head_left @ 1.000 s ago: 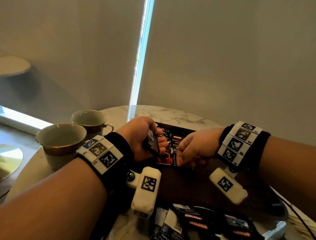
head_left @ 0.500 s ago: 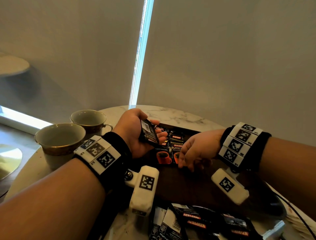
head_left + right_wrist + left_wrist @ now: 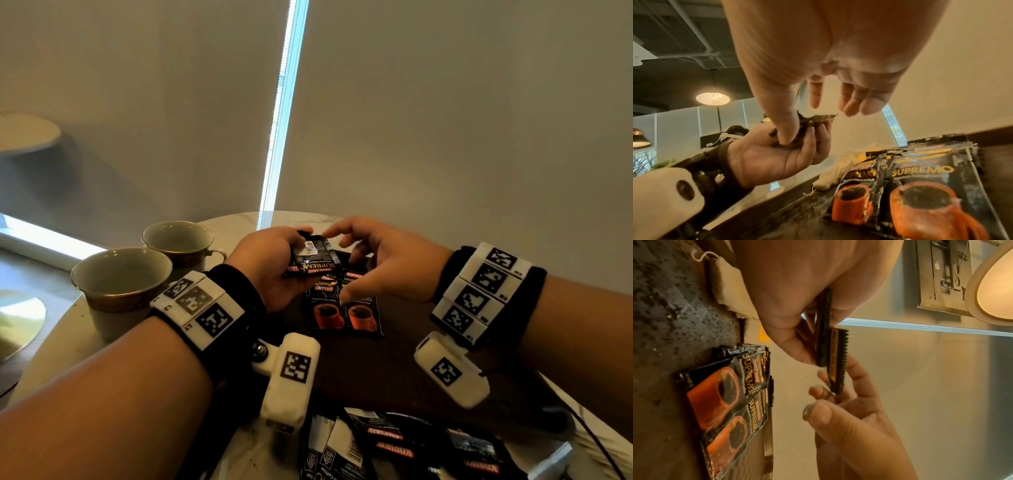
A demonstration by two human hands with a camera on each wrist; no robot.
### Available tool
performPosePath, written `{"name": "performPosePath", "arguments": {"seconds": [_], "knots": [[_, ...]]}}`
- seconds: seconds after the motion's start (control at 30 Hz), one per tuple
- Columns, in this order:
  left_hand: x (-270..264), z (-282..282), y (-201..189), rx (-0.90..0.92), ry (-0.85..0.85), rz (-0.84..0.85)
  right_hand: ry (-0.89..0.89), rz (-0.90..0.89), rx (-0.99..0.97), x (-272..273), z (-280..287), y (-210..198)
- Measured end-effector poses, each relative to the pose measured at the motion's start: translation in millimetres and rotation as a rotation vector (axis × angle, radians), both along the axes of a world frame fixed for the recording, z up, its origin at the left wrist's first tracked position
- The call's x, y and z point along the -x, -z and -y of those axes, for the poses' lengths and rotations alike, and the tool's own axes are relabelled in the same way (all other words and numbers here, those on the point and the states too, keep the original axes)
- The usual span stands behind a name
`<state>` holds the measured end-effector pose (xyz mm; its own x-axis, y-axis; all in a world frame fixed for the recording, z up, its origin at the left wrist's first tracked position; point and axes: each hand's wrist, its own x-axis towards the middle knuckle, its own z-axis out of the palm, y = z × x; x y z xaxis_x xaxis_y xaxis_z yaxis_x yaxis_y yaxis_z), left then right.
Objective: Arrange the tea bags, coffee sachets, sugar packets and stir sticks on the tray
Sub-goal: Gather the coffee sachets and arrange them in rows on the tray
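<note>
1. Since a second ago, both hands have been raised off the tray [image 3: 394, 370] — the right hand [image 3: 387, 263] has come away from the sachets laid there and now meets the left hand [image 3: 274, 263] above them.
2. A small stack of sachets [image 3: 313, 258] is gripped by the left hand, with fingers and thumb curled round it; it is held over the tray's far end.
3. The stack's top sachet is touched at its edge by the right thumb, while the other right fingers [image 3: 855, 100] are spread loosely; whether it is pinched cannot be told.
4. Two sachets [image 3: 344, 310] printed with orange cups are laid side by side on the tray, with more tucked under their far ends.
5. A tea bag [image 3: 830, 175] is seen just beside them.
6. More sachets [image 3: 394, 445] are left on the table [image 3: 61, 349] at the near edge — two cups [image 3: 120, 284] are stood to the left.
</note>
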<state>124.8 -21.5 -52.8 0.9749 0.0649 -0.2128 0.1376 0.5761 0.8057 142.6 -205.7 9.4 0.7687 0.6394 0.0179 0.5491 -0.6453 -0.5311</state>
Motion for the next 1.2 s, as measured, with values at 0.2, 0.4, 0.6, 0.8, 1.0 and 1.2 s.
{"name": "performPosePath", "arguments": {"seconds": [0.2,0.4,0.6,0.8,1.0,1.2], "knots": [[6,1,-2,-0.001,0.053,0.001,0.003,0.209,-0.153,3,-5,9],[3,-1,-1,-0.035,0.182,0.083,0.201,0.079,-0.447,-13,-3,6],[3,1,1,-0.139,0.243,0.115,0.23,-0.117,-0.437,-15,-4,11],[2,0,4,-0.122,0.244,0.072,0.307,-0.335,-0.544,-20,-9,7],[-1,-6,0,-0.054,0.047,-0.066,0.38,-0.374,-0.221,-27,-7,17],[3,-6,-1,-0.087,0.018,-0.107,0.398,-0.411,-0.143,-30,-5,25]]}}
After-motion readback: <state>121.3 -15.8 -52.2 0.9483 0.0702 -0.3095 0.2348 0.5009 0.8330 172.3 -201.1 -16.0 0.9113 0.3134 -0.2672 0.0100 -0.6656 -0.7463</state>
